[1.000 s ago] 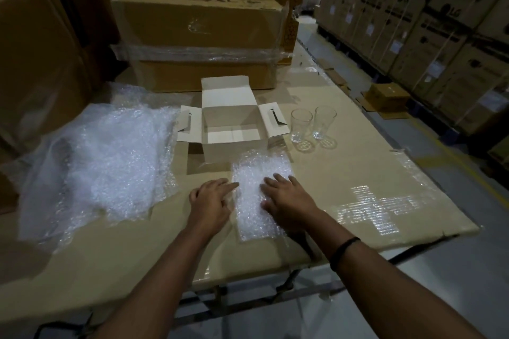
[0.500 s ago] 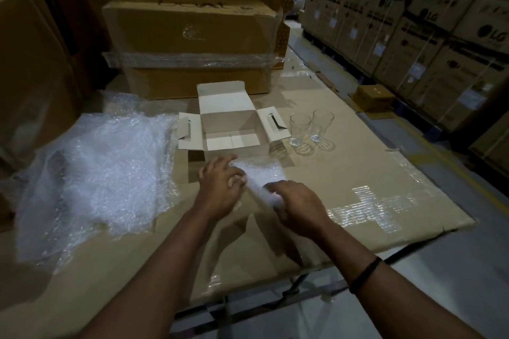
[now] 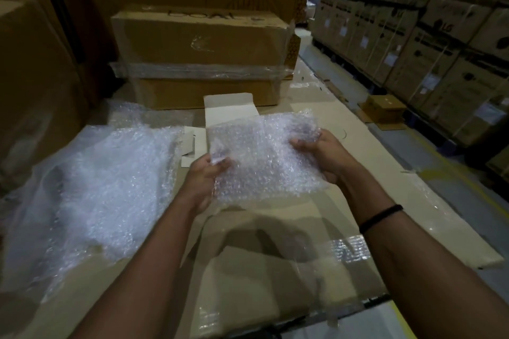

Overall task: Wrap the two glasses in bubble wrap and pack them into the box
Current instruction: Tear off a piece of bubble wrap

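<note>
Clear bubble-wrap sheet [image 3: 264, 157] is being held up over the brown cardboard worktop [image 3: 275, 270] before the open white cardboard box [image 3: 228, 110], the left hand [image 3: 203, 176] and right hand [image 3: 322, 154] each closing a grip on one edge; the glasses are not showing, so lowering it blind is risking toppling them

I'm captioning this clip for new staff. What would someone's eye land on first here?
The small bubble wrap sheet, held up at the centre between the left hand and the right hand, partly hiding the open white box behind it. Next, the big bubble wrap heap glinting on the left of the table, and the stacked cartons at far right.
</note>
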`<state>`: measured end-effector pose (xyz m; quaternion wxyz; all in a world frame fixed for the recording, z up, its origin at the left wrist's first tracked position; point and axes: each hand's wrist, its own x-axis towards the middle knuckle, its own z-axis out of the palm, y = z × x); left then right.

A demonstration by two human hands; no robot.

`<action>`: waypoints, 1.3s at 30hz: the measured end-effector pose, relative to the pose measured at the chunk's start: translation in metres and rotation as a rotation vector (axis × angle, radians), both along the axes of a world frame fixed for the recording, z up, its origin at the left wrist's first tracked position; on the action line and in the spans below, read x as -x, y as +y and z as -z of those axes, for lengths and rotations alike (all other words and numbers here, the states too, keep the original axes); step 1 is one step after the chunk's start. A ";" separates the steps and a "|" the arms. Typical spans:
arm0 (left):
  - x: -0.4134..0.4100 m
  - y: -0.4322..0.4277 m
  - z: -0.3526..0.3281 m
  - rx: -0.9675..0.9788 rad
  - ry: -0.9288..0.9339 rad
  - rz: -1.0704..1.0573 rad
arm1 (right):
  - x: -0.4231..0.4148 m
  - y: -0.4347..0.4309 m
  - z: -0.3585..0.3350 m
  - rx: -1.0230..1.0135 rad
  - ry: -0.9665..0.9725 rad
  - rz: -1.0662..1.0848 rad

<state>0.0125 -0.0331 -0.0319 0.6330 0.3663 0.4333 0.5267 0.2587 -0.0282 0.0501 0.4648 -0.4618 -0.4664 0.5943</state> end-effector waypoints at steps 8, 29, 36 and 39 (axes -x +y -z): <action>0.017 0.066 -0.016 -0.173 0.836 -0.472 | 0.020 0.095 0.024 -0.073 -0.529 0.233; 0.052 0.108 -0.024 -0.440 1.762 0.324 | 0.018 0.158 0.022 -0.617 -1.600 -0.660; 0.034 0.122 -0.014 -0.334 2.190 0.625 | 0.052 0.167 0.052 -0.569 -1.949 -0.868; 0.024 0.124 -0.011 -0.317 2.266 0.652 | 0.060 0.168 0.066 -0.550 -2.019 -0.909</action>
